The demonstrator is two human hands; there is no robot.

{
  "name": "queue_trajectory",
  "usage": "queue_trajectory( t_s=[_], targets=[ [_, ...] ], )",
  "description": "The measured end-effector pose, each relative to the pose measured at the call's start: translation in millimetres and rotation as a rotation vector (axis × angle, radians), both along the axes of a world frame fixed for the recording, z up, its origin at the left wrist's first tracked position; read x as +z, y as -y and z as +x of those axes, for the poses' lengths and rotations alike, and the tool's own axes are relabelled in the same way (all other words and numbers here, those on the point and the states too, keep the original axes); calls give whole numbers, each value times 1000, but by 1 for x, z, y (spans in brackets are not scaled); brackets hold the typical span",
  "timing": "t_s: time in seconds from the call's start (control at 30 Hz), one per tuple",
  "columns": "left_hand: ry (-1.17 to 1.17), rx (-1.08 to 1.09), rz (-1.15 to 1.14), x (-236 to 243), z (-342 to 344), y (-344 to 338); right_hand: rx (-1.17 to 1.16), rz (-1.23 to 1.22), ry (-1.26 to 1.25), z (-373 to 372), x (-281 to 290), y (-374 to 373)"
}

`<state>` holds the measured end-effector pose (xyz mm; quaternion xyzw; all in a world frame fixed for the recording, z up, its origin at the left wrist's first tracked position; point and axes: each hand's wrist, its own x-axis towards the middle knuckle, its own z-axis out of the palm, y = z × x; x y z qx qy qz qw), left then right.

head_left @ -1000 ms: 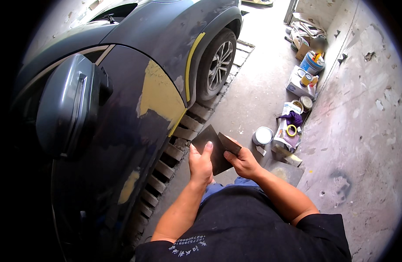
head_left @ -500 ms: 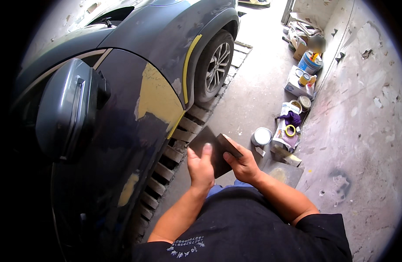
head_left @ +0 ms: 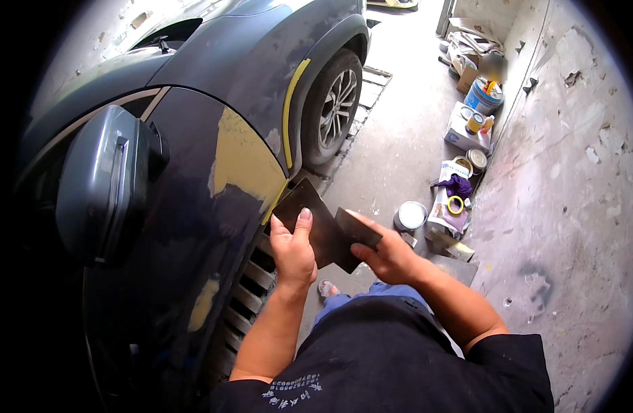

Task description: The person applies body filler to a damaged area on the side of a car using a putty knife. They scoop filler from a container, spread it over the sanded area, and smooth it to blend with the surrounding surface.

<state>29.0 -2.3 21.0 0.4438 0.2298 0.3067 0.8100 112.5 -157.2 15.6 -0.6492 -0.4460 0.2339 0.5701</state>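
Note:
My left hand holds a dark, flat square plate, its thumb on the top face. My right hand grips a smaller dark flat scraper, which overlaps or meets the plate's right side. Both are in front of a dark car's door, which has a large pale yellow filler patch and a smaller one lower down. Yellow tape edges the wheel arch.
A side mirror juts out at left. Past the wheel runs a slatted floor grate. Along the rough wall lie a white can, a purple cloth, tape rolls, buckets and boxes. My sandalled foot shows below.
My left hand has moved up and to the left with the larger plate, raising it toward the door's edge. The right hand stays gripping the scraper. My foot has come into view.

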Motion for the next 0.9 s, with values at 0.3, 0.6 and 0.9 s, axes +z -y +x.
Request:
queue_trajectory(
  t_s=[0.3,0.6,0.9],
  targets=[
    [-245,-3,438,-12,-9,24,44,-203,164,5,12,-2],
    [-269,-162,793,10,-10,25,406,-308,-42,51,37,4],
    [-187,-39,789,-1,-2,25,248,-184,-10,29,34,-4]
  ],
)
